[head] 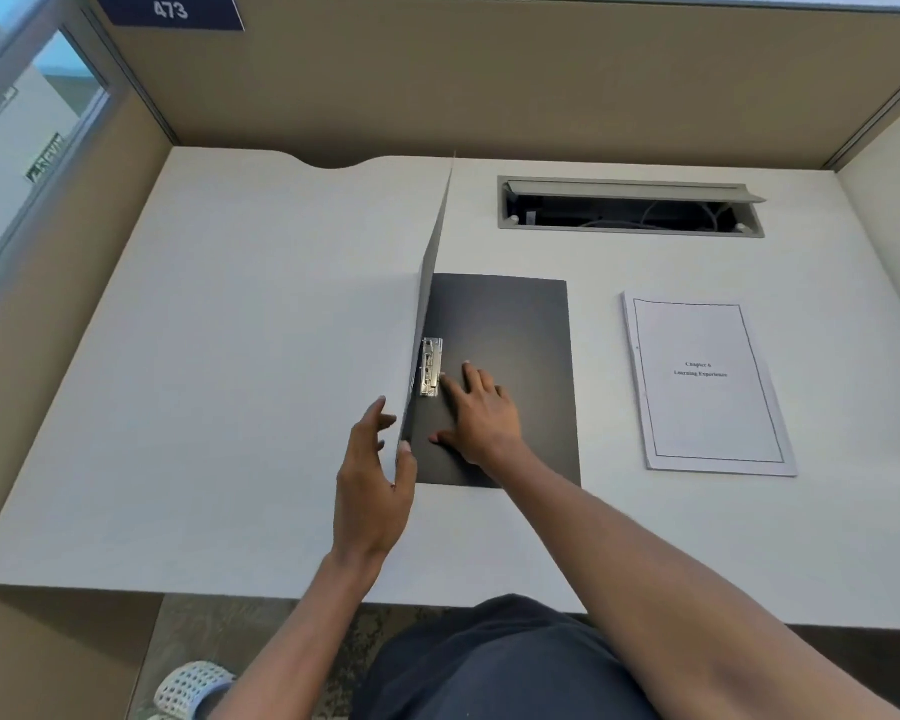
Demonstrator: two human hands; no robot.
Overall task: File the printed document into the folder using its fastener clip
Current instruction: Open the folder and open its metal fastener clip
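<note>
A black folder lies on the white desk, its back panel flat. Its front cover stands nearly upright, seen almost edge-on. My left hand grips the lower edge of that cover, thumb on the inside. A silver fastener clip sits along the spine inside the folder. My right hand rests flat on the black inner panel, fingers spread, fingertips touching the clip's lower end. The printed document, a white stack with a bordered title page, lies to the right of the folder, apart from it.
The white desk is walled by tan partitions on three sides. An open grey cable tray with wires sits in the desk behind the folder and document. My lap and a white shoe show below the front edge.
</note>
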